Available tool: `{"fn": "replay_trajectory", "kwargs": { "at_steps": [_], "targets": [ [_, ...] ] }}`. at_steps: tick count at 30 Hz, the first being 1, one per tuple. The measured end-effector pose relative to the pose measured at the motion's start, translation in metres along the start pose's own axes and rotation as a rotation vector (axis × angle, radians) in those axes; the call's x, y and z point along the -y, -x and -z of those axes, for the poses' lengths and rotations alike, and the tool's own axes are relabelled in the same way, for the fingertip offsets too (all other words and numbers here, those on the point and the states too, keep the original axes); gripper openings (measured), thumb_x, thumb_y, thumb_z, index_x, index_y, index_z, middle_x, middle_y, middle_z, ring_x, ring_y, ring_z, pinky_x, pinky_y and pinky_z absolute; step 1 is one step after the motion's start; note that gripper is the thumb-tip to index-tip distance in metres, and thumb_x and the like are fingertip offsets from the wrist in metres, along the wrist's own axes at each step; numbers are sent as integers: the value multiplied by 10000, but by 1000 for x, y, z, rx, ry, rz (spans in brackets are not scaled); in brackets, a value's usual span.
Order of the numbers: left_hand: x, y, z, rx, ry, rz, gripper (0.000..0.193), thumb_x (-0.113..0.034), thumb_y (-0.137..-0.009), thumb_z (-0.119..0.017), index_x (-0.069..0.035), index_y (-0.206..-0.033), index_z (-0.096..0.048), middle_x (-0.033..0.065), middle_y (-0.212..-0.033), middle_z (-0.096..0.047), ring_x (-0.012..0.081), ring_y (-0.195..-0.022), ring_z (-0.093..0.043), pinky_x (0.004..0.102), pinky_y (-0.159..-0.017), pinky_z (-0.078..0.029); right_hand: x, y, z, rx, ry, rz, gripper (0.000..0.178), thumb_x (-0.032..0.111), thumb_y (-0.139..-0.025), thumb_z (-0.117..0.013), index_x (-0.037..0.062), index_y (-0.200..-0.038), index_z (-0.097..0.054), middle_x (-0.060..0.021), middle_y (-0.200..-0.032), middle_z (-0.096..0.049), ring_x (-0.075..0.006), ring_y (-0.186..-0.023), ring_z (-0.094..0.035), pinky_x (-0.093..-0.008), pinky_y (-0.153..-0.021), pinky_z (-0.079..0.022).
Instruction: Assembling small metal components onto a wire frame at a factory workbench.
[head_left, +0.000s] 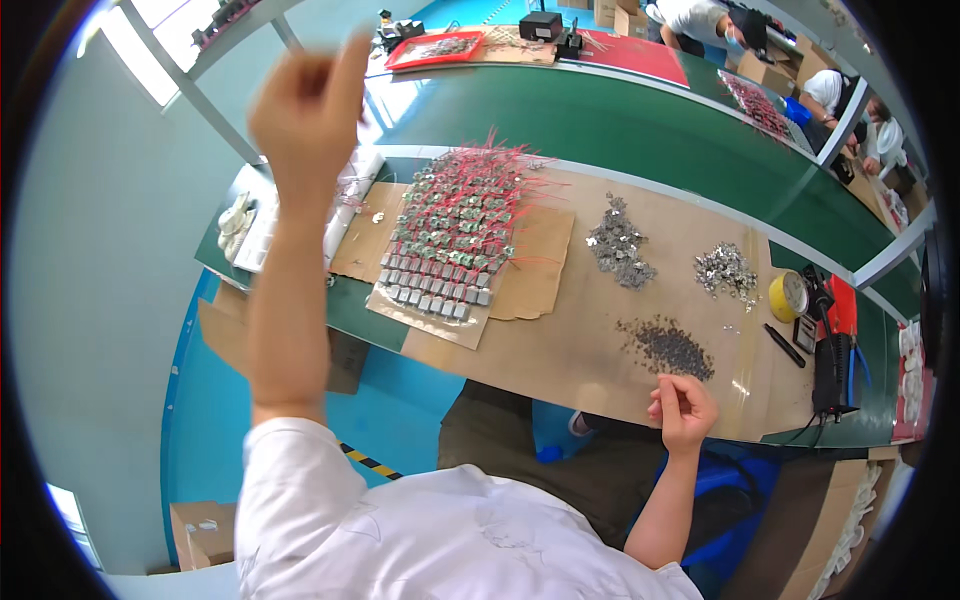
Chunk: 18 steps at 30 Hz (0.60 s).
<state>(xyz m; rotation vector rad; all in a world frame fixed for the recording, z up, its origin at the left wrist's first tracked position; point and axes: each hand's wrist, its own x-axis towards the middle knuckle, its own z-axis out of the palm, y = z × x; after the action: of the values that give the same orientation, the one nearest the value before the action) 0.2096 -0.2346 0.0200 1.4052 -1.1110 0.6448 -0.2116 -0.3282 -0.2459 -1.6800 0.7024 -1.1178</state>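
My left hand (305, 110) is raised high in the air above the left end of the workbench, fingers loosely curled, with nothing visible in it. My right hand (682, 408) rests at the near edge of the cardboard-covered bench (580, 340), fingers curled as if pinching something too small to see. Just beyond it lies a pile of small dark metal parts (668, 347). A board of small grey components with red wires (450, 235) sits to the left of centre, in rows.
Two heaps of shiny metal pieces (618, 243) (725, 270) lie further back. A yellow tape roll (788, 296), a black pen (785, 345) and red-handled tools (838, 345) are at the right end. Behind runs a green conveyor (640, 130); other people (720, 25) work beyond it.
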Motion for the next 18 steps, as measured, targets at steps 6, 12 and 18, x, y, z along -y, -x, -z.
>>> {"fn": "replay_trajectory", "kwargs": {
  "at_steps": [6,12,18],
  "targets": [
    [155,98,65,-55,-407,375,878,-424,-832,-904,111,-1404,-507,353,-1304,-625,427,-1220,-641,469,-1038,-504,3,-2,-12,81,-5,18,65,10,-991,-700,-24,-964,-748,-61,-773,-675,-80,-546,-633,-207,-475,-479],
    [159,66,70,374,-439,614,391,-324,-1056,-613,-16,-894,-793,101,-686,-754,214,-652,-749,383,-717,-579,-2,1,-15,84,274,292,30,-15,-942,-736,-9,-961,-759,-63,-736,-689,-99,-537,-626,-230,-476,-441],
    [43,-11,149,157,-379,255,471,-409,-1078,-594,14,-1036,-799,74,-625,-715,111,-616,-699,291,-648,-553,51,1,-70,212,225,550,95,-34,-863,-780,37,-922,-758,-78,-677,-659,-172,-509,-577,-292,-477,-424]
  ]
}}
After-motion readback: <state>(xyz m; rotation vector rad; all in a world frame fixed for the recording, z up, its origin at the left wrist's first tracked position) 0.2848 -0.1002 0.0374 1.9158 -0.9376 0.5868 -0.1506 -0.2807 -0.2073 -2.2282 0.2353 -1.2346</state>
